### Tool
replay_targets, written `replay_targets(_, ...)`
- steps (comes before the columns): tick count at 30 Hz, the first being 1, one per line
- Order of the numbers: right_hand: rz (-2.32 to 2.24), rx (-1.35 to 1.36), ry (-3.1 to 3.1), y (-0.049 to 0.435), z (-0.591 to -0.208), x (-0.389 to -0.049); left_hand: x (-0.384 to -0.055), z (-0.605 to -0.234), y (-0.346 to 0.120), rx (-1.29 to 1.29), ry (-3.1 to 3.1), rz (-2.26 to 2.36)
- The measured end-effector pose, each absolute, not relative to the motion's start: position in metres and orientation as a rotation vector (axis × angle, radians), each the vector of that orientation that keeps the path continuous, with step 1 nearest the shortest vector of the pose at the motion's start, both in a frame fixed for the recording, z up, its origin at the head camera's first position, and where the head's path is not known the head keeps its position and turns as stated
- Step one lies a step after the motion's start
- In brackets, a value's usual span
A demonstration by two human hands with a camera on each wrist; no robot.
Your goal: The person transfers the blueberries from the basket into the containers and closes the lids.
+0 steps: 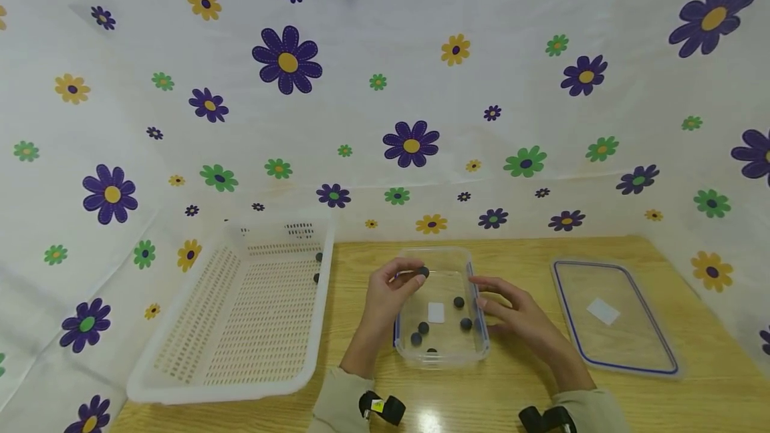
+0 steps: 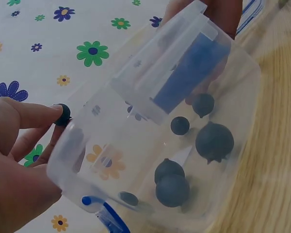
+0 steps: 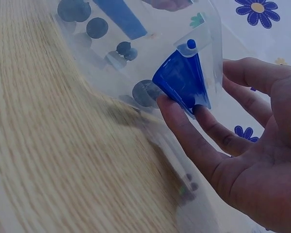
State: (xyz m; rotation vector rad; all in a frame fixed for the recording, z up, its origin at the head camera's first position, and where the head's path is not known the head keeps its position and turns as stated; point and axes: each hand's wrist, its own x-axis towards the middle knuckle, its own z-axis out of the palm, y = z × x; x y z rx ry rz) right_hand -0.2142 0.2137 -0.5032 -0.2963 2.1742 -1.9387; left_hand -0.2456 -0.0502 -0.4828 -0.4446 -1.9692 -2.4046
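Between thumb and fingertips, my left hand point(image 1: 385, 294) pinches a dark blueberry point(image 1: 424, 272) over the left part of a clear plastic box point(image 1: 442, 358) with blue side latches. The held blueberry point(image 2: 63, 115) shows beside the box rim in the left wrist view. Several more blueberries point(image 1: 459, 302) lie spread on the box floor. My right hand point(image 1: 523, 318) rests against the box's right side, fingers loosely extended. In the right wrist view its fingertips touch the hanging blue latch point(image 3: 182, 80).
To the left stands a white perforated basket point(image 1: 222, 393) with a couple of blueberries point(image 1: 319, 257) at its right wall. A clear lid with a blue seal point(image 1: 637, 336) lies on the wooden table point(image 1: 511, 393) at right. Flowered cloth point(image 1: 355, 112) hangs behind.
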Motion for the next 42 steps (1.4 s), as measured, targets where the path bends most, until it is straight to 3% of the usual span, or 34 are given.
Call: replay_targets(42, -1.934, -0.315, 2.187, 0.213, -0.503, -0.215, -0.235, -0.468, -0.049, -0.561, -2.191, -2.169)
